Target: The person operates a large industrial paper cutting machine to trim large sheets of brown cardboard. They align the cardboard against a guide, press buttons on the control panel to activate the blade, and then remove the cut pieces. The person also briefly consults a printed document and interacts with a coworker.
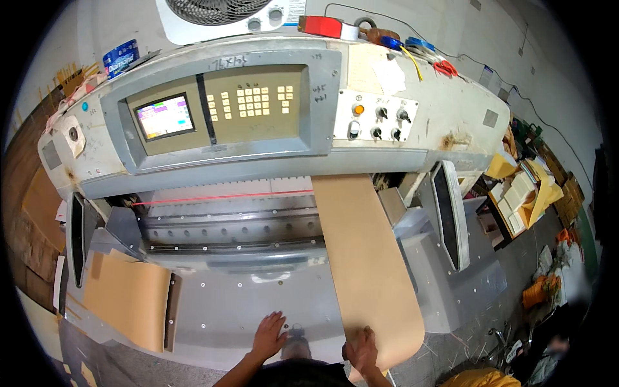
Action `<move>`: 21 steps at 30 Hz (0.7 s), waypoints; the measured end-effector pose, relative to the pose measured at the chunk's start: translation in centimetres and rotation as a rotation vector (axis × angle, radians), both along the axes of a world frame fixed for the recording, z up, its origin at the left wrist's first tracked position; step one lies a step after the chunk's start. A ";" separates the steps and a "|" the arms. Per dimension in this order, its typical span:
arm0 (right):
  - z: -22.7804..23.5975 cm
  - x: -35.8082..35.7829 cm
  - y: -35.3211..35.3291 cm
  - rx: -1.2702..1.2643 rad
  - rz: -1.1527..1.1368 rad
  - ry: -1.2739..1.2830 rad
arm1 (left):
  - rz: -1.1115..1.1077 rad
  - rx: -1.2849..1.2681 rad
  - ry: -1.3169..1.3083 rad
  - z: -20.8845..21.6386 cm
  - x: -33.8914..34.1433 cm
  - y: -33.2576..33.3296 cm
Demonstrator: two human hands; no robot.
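Observation:
My left hand [269, 336] rests on the grey metal table [245, 303] of a cutting machine, fingers spread and holding nothing. Closer to the right, my right hand [362, 351] has its fingers curled over the near left edge of a long brown paper stack [367, 258]. That paper runs from the near edge of the table to beneath the machine's front beam [258, 177], where its far end is hidden. Across the bed, left of the paper, lies a thin red light line [225, 197].
Another brown paper stack [126, 297] lies at the table's left. Black-faced upright guards [450, 216] flank the opening. Above are a lit screen [164, 117], a keypad [253, 102] and knobs [382, 113]. A fan [219, 9] and a roll of tape [421, 45] sit on top.

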State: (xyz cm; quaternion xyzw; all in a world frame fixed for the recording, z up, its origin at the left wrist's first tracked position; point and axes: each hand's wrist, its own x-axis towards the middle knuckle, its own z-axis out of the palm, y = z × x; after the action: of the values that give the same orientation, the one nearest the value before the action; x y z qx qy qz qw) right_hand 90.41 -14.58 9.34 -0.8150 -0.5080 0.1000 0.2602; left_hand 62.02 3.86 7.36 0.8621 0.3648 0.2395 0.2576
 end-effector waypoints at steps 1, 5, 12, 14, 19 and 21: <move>-0.3 -0.1 0.3 0.012 0.009 -0.002 | 0.040 0.016 0.005 0.1 -1.4 -0.2; 0.4 -0.4 0.5 -0.065 0.025 -0.106 | 0.122 0.035 0.010 0.1 -4.0 -1.3; -5.9 1.4 -2.2 0.000 0.273 -0.445 | 0.194 0.041 -0.010 0.1 -3.8 -1.9; -3.8 0.0 -0.7 0.041 0.128 -0.265 | 0.194 0.030 0.013 0.4 -4.0 -2.0; -3.4 0.2 1.4 -0.082 0.041 -0.322 | 0.284 0.071 -0.068 0.8 -5.4 -1.6; -2.6 0.9 2.2 -0.008 0.070 -0.496 | 0.468 0.112 -0.110 0.0 -7.3 -1.6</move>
State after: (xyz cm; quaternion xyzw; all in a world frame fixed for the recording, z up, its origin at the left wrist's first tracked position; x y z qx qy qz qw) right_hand 91.35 -12.39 6.71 -0.7976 -0.5838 -0.0919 0.1207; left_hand 54.70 2.25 7.40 0.7527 0.5260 0.3592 0.1664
